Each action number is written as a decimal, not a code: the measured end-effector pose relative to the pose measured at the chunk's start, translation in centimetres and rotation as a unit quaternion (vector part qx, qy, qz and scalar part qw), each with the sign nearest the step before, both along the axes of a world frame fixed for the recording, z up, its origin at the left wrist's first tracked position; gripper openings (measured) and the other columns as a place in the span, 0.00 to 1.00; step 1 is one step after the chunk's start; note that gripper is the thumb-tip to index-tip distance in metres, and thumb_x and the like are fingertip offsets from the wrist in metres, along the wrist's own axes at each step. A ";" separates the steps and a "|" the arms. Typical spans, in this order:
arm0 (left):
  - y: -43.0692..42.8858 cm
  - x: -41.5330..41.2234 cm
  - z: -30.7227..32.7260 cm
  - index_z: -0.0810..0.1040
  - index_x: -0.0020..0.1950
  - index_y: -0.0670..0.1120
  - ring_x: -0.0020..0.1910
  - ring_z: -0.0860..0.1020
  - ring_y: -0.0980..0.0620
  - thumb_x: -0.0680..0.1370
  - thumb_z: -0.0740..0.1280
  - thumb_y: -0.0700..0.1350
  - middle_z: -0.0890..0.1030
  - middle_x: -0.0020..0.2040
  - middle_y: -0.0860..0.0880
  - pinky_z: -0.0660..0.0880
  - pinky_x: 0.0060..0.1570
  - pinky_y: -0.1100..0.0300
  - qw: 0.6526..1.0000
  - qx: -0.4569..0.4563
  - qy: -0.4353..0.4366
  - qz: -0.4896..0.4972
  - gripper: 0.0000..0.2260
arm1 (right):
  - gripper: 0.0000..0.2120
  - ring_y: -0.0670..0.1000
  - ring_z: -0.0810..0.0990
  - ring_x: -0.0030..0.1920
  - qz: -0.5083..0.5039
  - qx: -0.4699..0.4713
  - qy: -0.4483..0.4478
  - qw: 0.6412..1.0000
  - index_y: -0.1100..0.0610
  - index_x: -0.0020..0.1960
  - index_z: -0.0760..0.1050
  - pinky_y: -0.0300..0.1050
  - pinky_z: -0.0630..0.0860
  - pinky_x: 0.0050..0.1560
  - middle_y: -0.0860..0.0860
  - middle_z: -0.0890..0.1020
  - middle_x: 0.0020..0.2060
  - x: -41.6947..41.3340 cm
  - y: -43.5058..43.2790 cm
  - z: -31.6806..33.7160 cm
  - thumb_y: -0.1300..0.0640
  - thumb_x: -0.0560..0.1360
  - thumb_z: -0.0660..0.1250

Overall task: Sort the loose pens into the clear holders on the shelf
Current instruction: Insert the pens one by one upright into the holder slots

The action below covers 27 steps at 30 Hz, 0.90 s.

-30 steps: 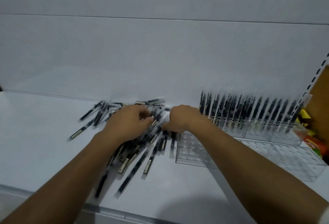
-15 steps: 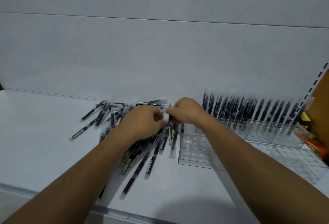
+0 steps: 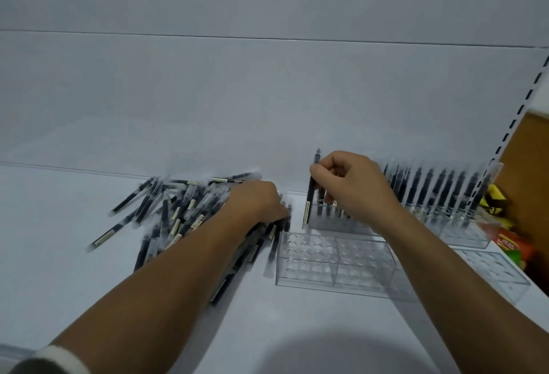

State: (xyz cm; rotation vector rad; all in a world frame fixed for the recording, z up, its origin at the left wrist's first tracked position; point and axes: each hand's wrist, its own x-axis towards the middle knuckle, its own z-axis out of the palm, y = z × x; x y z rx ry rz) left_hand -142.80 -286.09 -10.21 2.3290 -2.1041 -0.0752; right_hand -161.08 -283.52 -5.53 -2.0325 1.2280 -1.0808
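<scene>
Because each socket takes a pen standing on end, the right hand (image 3: 347, 192) holds a dark pen (image 3: 311, 195) upright, pinched between the thumb and curled fingers. It is just behind the empty clear holder (image 3: 332, 263), at the left end of a second holder (image 3: 335, 226) that already has a few pens in it. The view does not settle whether the pen's lower end has entered a socket or is only lined up beside the wall. More pens may sit behind the fingers, but they are too hidden to count.

To the left of the empty clear holder, the left hand (image 3: 255, 204) lies on the heap of loose pens (image 3: 178, 213), its fingertips buried among them, so it is unclear whether it grips one or only rests there. Its position suggests it is picking out the next pens to pass across while the other hand does the seating.

Behind and to the right of the empty clear holder, the filled holders (image 3: 463, 235) stand in a row along the back of the shelf (image 3: 59, 240). This suggests the back row is being filled first, with the front one kept for later. Since the heap is large, the task looks far from done. A tilted pen could catch on a socket's rim.
</scene>
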 end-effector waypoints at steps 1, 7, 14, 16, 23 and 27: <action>-0.3 -0.1 -0.1 0.70 0.35 0.47 0.37 0.74 0.50 0.75 0.63 0.60 0.75 0.37 0.50 0.65 0.32 0.59 1.000 0.007 0.005 0.006 0.18 | 0.09 0.40 0.79 0.28 -0.002 -0.003 -0.004 1.000 0.52 0.40 0.78 0.36 0.73 0.30 0.48 0.82 0.33 -0.4 0.2 -0.1 0.49 0.76 0.67; -1.2 0.2 -0.4 0.79 0.43 0.45 0.40 0.78 0.50 0.71 0.68 0.57 0.82 0.46 0.48 0.73 0.36 0.60 0.991 0.037 0.116 0.046 0.14 | 0.09 0.48 0.81 0.34 -0.012 -0.008 -0.029 0.999 0.51 0.40 0.78 0.42 0.77 0.36 0.47 0.82 0.33 -2.1 0.8 -0.5 0.49 0.76 0.67; -0.1 1.1 -0.6 0.81 0.39 0.42 0.30 0.74 0.52 0.75 0.70 0.52 0.78 0.32 0.48 0.69 0.31 0.64 0.936 -0.062 0.336 0.081 0.14 | 0.08 0.45 0.81 0.31 -0.009 -0.019 -0.092 0.996 0.53 0.41 0.79 0.40 0.79 0.36 0.49 0.83 0.35 -3.8 0.3 -0.4 0.50 0.77 0.68; 0.5 1.0 0.1 0.81 0.38 0.44 0.27 0.73 0.55 0.75 0.71 0.51 0.77 0.31 0.50 0.68 0.30 0.66 0.904 -0.107 0.409 0.070 0.12 | 0.07 0.43 0.79 0.29 -0.001 -0.025 -0.109 0.994 0.52 0.41 0.79 0.34 0.76 0.33 0.47 0.82 0.32 -4.7 0.1 -0.6 0.52 0.77 0.68; 3.1 -2.6 3.4 0.82 0.46 0.52 0.40 0.80 0.61 0.76 0.70 0.52 0.83 0.42 0.54 0.74 0.36 0.74 0.809 -0.250 0.530 -0.046 0.05 | 0.03 0.45 0.82 0.31 -0.032 -0.055 -0.132 0.989 0.52 0.44 0.79 0.32 0.75 0.33 0.48 0.84 0.34 -8.5 -1.2 -0.3 0.54 0.77 0.69; 3.6 -6.3 4.1 0.82 0.49 0.50 0.41 0.80 0.62 0.76 0.70 0.51 0.84 0.41 0.55 0.72 0.39 0.75 0.751 -0.269 0.595 -0.096 0.06 | 0.04 0.46 0.82 0.31 -0.069 -0.089 -0.144 0.983 0.53 0.43 0.77 0.31 0.73 0.31 0.49 0.83 0.33 -10.5 -1.8 -0.4 0.55 0.77 0.69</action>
